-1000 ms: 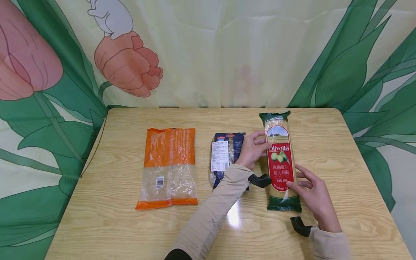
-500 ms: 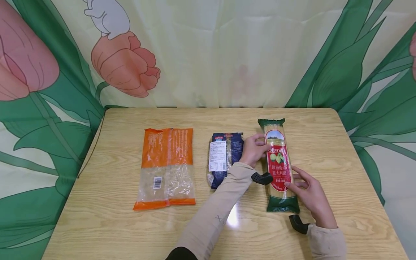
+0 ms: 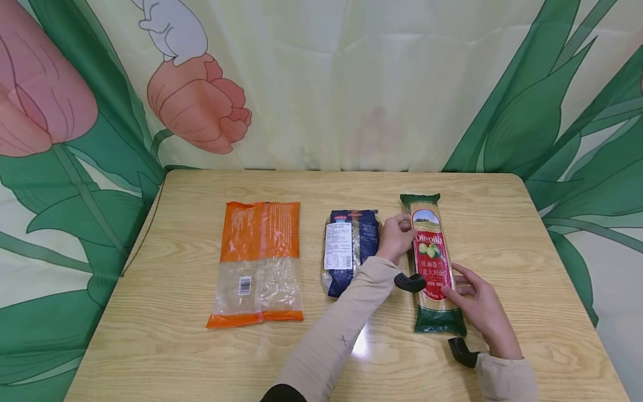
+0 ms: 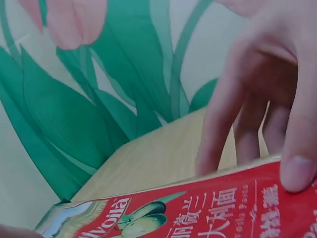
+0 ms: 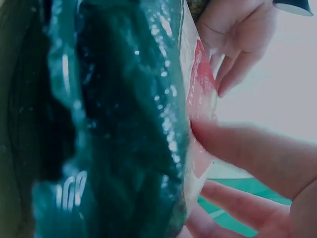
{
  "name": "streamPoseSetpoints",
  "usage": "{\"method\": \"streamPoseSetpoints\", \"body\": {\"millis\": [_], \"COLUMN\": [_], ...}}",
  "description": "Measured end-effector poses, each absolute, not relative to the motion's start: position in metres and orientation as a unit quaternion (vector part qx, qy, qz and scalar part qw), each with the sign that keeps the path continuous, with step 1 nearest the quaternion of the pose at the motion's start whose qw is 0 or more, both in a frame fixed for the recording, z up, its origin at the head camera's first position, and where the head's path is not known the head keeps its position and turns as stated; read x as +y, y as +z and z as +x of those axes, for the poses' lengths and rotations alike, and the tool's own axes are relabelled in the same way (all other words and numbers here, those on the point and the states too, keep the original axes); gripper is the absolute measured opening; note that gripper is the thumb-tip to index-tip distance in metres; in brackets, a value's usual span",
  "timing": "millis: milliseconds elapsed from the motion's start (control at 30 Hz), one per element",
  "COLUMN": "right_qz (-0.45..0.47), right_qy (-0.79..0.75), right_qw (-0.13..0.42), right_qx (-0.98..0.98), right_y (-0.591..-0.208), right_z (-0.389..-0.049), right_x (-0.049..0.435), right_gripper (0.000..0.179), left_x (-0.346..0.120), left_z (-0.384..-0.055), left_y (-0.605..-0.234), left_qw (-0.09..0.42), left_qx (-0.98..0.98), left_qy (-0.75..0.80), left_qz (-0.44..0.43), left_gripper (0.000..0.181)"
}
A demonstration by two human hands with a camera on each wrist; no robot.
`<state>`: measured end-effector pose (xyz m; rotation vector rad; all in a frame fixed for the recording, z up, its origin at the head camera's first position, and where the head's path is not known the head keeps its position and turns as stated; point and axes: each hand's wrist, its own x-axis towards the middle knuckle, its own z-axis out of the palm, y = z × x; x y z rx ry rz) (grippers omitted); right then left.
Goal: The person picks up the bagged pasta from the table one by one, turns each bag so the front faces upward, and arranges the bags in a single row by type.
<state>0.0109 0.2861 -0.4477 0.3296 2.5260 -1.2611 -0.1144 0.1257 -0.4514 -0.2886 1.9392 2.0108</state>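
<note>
A long pack of spaghetti (image 3: 431, 262), red-labelled with dark green ends, lies lengthwise on the right half of the wooden table. My left hand (image 3: 396, 240) holds its left edge near the top, thumb at the label. Lower down, my right hand (image 3: 482, 304) grips the right edge, its thumb over the front and its fingers along the side. In the left wrist view the right hand's thumb (image 4: 298, 173) presses on the red label. The pack's green end (image 5: 124, 119) fills much of the right wrist view, beside the right thumb (image 5: 237, 146).
Just left of the left hand lies a dark blue pasta bag (image 3: 351, 251) with a white label. Farther left is a flat orange and clear bag (image 3: 258, 262) with a barcode. A flower-printed curtain (image 3: 321, 84) hangs behind the table's back edge (image 3: 321, 171).
The spaghetti pack's far end has come down and slightly nearer, so the pack lies flatter. Both hands keep their hold on it. The other two bags stay in place.
</note>
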Motion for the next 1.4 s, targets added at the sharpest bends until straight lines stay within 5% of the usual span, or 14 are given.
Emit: {"method": "streamPoseSetpoints", "body": {"millis": [533, 900, 1400], "right_qz": [0.112, 0.071, 0.029], "right_qy": [-0.442, -0.476, -0.489], "right_qw": [0.095, 0.04, 0.04], "right_qx": [0.885, 0.875, 0.871], "right_y": [-0.434, -0.429, -0.427], "right_z": [0.013, 0.006, -0.004], "right_x": [0.284, 0.255, 0.227], "right_gripper": [0.063, 0.05, 0.057], "left_x": [0.106, 0.069, 0.016], "left_z": [-0.114, -0.119, -0.132], "left_y": [-0.441, -0.425, -0.416], "left_qw": [0.128, 0.042, -0.027], "left_qx": [0.687, 0.735, 0.788], "left_qy": [0.715, 0.677, 0.615], "left_qz": [-0.028, 0.001, 0.022], "left_gripper": [0.033, 0.031, 0.028]}}
